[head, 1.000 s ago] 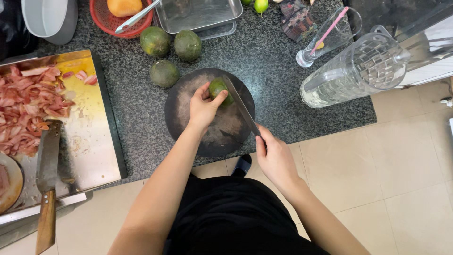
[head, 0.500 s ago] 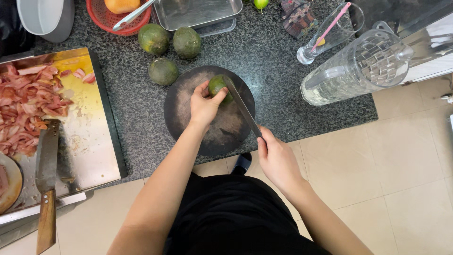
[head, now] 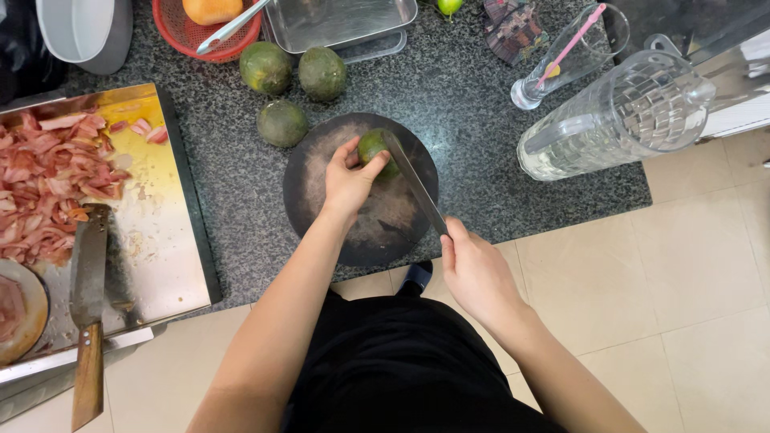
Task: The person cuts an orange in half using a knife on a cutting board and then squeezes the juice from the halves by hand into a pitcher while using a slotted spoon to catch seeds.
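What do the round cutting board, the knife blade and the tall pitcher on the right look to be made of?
Round cutting board: probably dark wood, matte, its middle worn pale and scuffed. Knife blade: metal, likely steel, grey with a dull sheen; the right hand hides its handle. Pitcher: clear glass or plastic, can't tell which, with a faceted pattern. The left hand steadies a green fruit on the board.

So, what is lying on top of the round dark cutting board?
One green fruit, held by the left hand, with the knife blade against it. The fruit's underside is hidden.
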